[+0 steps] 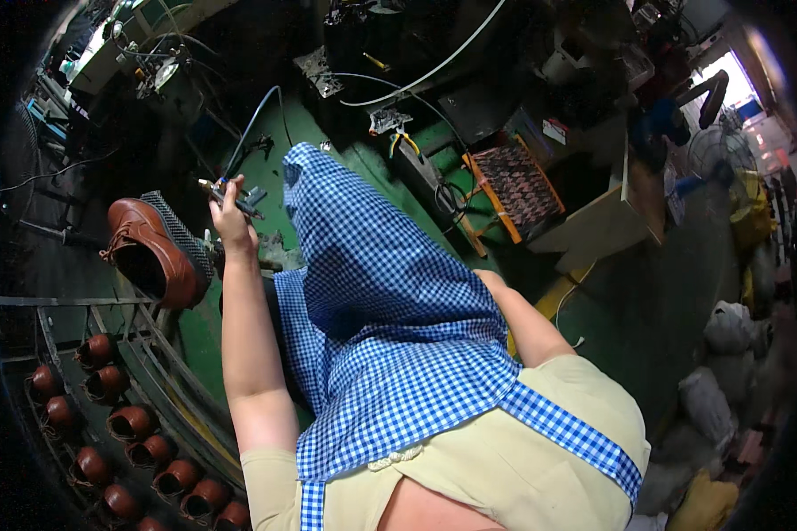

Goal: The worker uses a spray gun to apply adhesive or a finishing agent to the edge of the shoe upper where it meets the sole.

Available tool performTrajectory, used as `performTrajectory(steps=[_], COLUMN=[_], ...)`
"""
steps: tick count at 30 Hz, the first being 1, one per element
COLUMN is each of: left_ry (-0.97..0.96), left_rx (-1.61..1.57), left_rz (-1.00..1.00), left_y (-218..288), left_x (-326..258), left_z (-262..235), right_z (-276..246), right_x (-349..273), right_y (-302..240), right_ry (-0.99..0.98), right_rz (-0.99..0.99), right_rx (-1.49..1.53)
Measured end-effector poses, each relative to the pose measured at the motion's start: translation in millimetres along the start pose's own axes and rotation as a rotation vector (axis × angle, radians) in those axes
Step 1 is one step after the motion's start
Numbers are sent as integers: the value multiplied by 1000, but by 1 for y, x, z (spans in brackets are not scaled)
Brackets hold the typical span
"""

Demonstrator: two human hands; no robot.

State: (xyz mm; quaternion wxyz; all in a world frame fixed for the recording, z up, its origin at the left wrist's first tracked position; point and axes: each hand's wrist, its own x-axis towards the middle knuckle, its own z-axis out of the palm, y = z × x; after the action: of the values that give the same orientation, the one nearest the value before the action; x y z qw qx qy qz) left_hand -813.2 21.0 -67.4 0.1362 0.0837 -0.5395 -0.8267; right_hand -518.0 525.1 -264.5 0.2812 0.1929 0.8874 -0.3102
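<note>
Metal tool [254,200] in the left hand [233,218], brown shoe [161,234] just beside it

The tool is small and dark grey, with a brassy tip pointing left and a stubby body showing on the right of the hand. A thin blue-grey hose [255,118] arches up from near its top. The shoe, on the person's left, is reddish-brown and laced; it is tilted so that its dark opening faces the camera and its ridged, dark sole [182,232] turns toward the hand. What supports it is hard to make out.

The left hand covers the tool's middle, so its full shape is unclear. The right forearm [533,323] passes behind the blue checked apron [398,372], which hides the right hand — I cannot tell its grip. Rows of brown shoes [135,423] at lower left are cut off by the frame.

The left fingers are closed around the tool — the hand appears apart from the shoe.
</note>
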Motion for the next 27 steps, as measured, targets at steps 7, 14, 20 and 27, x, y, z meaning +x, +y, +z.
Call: performTrajectory(steps=[7, 14, 20, 27], left_ry=[-64, -15, -34, -104], left_rx=[-361, -607, -826, -553], left_rz=[-251, -430, -508, -527], left_y=[18, 30, -8, -63], left_x=[-33, -10, 33, 86], left_z=[2, 19, 33, 40], right_z=[-35, -176, -286, -351], right_x=[48, 161, 283, 468], right_y=[0, -70, -140, -179], right_ry=[141, 394, 349, 402], right_rz=[27, -76, -12, 123], right_rx=[539, 1033, 1097, 1317])
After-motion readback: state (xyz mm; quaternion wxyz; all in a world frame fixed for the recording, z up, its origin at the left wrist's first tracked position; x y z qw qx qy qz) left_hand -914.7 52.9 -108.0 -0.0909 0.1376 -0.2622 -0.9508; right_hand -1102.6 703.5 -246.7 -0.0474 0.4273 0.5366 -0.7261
